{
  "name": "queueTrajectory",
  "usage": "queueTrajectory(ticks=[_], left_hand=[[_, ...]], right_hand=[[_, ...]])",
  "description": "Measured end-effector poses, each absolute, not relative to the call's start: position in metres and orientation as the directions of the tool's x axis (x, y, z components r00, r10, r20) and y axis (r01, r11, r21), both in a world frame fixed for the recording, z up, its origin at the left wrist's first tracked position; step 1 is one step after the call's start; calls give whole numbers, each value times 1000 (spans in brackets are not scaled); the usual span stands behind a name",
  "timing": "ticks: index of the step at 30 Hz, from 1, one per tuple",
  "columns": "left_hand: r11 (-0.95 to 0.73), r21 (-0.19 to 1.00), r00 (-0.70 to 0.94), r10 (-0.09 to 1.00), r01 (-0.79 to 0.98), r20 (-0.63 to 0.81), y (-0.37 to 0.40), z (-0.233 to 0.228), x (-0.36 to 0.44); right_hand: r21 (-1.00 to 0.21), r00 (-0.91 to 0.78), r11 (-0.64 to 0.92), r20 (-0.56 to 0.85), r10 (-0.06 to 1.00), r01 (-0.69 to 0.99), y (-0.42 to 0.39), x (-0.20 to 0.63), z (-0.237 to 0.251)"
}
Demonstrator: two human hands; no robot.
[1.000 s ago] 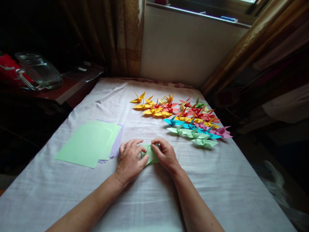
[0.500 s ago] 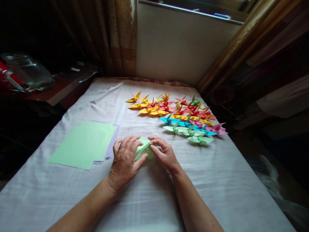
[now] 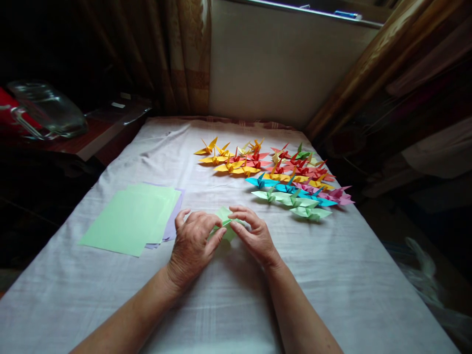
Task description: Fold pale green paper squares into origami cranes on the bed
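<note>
A partly folded piece of light green paper (image 3: 224, 225) lies on the white cloth (image 3: 332, 275) in front of me. My left hand (image 3: 192, 246) pinches its left side with thumb and fingers. My right hand (image 3: 254, 235) grips its right side, fingertips meeting the left hand's over the fold. Most of the piece is hidden under my fingers. A stack of flat paper sheets (image 3: 132, 219), green on top and lilac beneath, lies just left of my left hand.
Several finished paper cranes (image 3: 273, 177) in yellow, red, blue, pink and green stand in rows beyond my right hand. A glass jar (image 3: 47, 115) lies on a dark side table at far left. Curtains and a wall close off the far end.
Both hands have shifted slightly on the green paper, lifting and pinching a flap that lay flatter a second ago. The view has moved a little.
</note>
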State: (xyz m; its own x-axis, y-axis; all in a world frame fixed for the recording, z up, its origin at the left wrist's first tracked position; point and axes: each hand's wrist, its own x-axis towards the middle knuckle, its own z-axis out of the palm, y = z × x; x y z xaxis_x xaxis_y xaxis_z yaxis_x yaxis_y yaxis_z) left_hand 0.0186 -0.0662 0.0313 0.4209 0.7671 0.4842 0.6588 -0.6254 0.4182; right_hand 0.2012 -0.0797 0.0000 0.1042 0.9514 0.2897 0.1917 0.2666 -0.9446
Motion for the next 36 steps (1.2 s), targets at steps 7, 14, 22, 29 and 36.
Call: queueTrajectory(ticks=[7, 14, 22, 29, 36], left_hand=[[-628, 428, 439, 770, 650, 463, -67, 37, 18], [-629, 454, 446, 773, 631, 452, -69, 39, 19], [-622, 455, 447, 779, 637, 439, -67, 43, 19], [-594, 495, 433, 803, 635, 409, -66, 46, 21], [-594, 492, 460, 805, 637, 376, -60, 45, 20]], right_hand=[[-943, 104, 275, 297, 949, 186, -81, 201, 4], [-961, 129, 256, 268, 955, 106, -82, 201, 0], [-972, 139, 221, 231, 963, 83, -83, 201, -1], [-980, 157, 192, 198, 968, 52, -84, 199, 0], [-983, 201, 176, 184, 962, 55, -85, 193, 3]])
